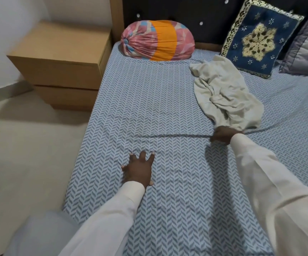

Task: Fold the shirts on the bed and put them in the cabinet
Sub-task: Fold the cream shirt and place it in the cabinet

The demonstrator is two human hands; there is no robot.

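A crumpled pale grey-white shirt (225, 93) lies on the right half of the bed (149, 100), which has a blue chevron sheet. My right hand (223, 134) is closed on the shirt's near edge, and the sheet is creased in a line beside it. My left hand (139, 168) rests flat on the sheet with fingers spread, holding nothing, well to the left of the shirt. Both arms wear white sleeves. No cabinet for the shirts is identifiable from here.
A pink and orange bolster (157, 41) lies at the bed's head. A blue embroidered cushion (258, 37) and a grey pillow (304, 50) lean on the dark headboard at right. A brown bedside unit (61, 60) stands on the floor left of the bed.
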